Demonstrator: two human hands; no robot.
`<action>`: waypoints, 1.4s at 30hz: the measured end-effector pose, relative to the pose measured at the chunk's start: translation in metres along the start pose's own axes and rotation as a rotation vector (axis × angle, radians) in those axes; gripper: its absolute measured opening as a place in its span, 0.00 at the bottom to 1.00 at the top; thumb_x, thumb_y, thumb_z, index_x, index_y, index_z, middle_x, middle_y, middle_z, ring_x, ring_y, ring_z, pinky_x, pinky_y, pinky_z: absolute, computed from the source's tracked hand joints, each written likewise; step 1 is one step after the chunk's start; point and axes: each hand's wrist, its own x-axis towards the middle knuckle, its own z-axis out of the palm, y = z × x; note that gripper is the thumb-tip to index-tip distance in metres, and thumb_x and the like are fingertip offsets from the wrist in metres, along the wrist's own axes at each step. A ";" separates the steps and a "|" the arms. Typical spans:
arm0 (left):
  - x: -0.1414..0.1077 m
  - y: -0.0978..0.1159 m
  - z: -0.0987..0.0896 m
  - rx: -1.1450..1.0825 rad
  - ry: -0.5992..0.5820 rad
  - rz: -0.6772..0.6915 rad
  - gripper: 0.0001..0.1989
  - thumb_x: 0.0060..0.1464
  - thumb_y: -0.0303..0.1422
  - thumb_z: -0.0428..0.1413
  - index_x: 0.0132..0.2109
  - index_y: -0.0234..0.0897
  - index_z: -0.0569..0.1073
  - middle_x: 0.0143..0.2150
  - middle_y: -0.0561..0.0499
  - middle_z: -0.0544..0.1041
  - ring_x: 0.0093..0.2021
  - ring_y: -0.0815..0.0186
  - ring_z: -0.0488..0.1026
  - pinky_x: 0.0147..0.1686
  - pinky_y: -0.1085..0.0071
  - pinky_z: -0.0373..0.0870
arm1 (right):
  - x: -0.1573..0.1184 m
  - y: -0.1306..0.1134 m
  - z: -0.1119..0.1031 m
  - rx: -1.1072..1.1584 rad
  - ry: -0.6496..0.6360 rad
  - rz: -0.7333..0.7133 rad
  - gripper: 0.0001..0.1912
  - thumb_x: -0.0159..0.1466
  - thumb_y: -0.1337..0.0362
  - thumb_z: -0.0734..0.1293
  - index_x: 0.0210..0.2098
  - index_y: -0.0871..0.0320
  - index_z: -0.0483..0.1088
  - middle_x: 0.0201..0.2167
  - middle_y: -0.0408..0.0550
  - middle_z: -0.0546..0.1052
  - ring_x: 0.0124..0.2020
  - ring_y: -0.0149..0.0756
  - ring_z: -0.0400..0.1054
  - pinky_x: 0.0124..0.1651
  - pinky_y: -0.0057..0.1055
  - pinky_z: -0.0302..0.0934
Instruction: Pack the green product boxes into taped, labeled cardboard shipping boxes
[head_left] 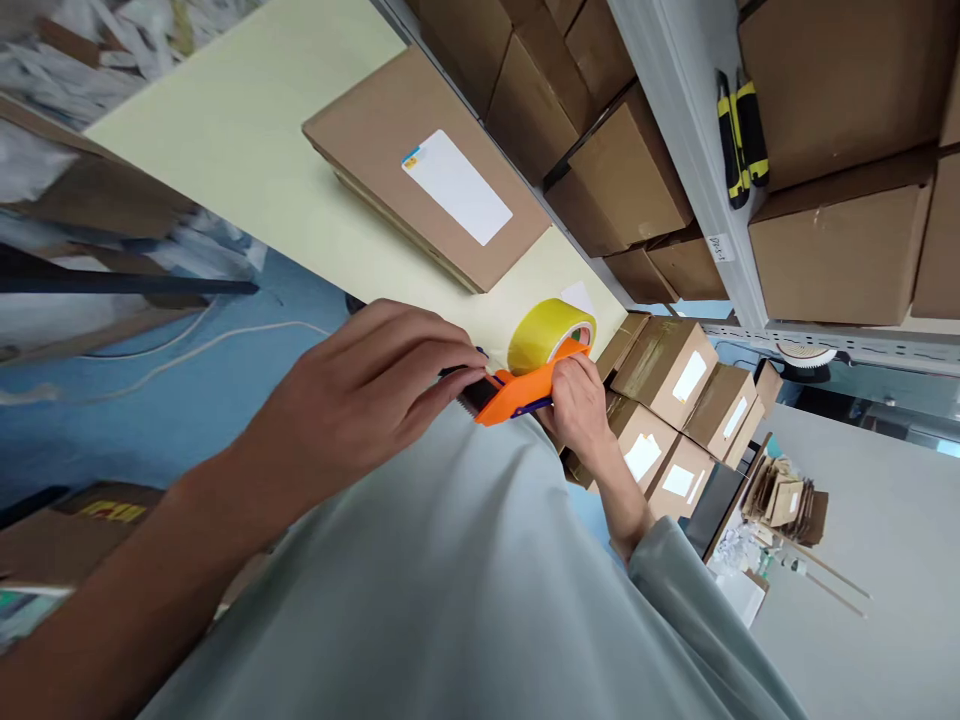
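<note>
Tape dispenser [527, 385], near edge of bench [247, 120], I judge light, stiff: left hand [382, 385] pinches toothed end [469, 404], right hand [581, 405] grips safer frame [506, 399].

The left hand [375, 385] partly hides the dark end of the dispenser [517, 394], the right hand [581, 405] covers some of its other end, the tag's [720, 248] writing is tiny, and the top edge crops a carton [840, 90].

Light is bright, diffuse on tabletop [262, 150]; shelved boxes [536, 100] sit in shade. Wide-angle distortion stretches the edges.
</note>
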 end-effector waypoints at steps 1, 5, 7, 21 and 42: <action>-0.002 0.000 0.001 -0.004 0.008 -0.001 0.06 0.77 0.29 0.60 0.56 0.46 0.78 0.48 0.52 0.84 0.48 0.59 0.83 0.51 0.58 0.87 | -0.001 -0.001 0.001 -0.016 -0.011 -0.010 0.13 0.85 0.61 0.62 0.53 0.58 0.78 0.44 0.58 0.85 0.51 0.49 0.81 0.66 0.51 0.78; -0.015 0.003 0.008 -0.039 0.051 -0.043 0.09 0.76 0.27 0.59 0.54 0.48 0.79 0.47 0.53 0.84 0.46 0.60 0.83 0.49 0.60 0.86 | -0.006 -0.001 0.005 0.008 -0.069 -0.001 0.11 0.82 0.64 0.63 0.53 0.59 0.78 0.46 0.60 0.85 0.53 0.51 0.81 0.68 0.53 0.77; -0.022 0.007 0.011 -0.040 0.083 -0.059 0.12 0.75 0.25 0.58 0.54 0.50 0.80 0.47 0.54 0.85 0.44 0.60 0.83 0.46 0.61 0.86 | -0.008 0.000 0.006 0.018 -0.081 0.008 0.11 0.81 0.65 0.63 0.54 0.59 0.78 0.46 0.60 0.85 0.54 0.52 0.81 0.69 0.54 0.76; -0.061 0.031 -0.001 -0.103 0.091 -0.200 0.29 0.71 0.30 0.58 0.68 0.73 0.79 0.46 0.59 0.86 0.40 0.54 0.87 0.39 0.53 0.94 | -0.039 -0.005 0.005 0.005 -0.053 0.016 0.07 0.79 0.64 0.64 0.50 0.54 0.75 0.38 0.52 0.80 0.43 0.48 0.79 0.61 0.54 0.78; -0.112 -0.166 0.155 -0.224 0.171 -0.761 0.13 0.73 0.47 0.63 0.41 0.45 0.78 0.44 0.46 0.84 0.50 0.54 0.81 0.61 0.55 0.79 | -0.055 0.044 0.154 -0.143 -0.520 0.508 0.17 0.84 0.53 0.65 0.51 0.63 0.75 0.50 0.71 0.85 0.56 0.56 0.81 0.68 0.54 0.74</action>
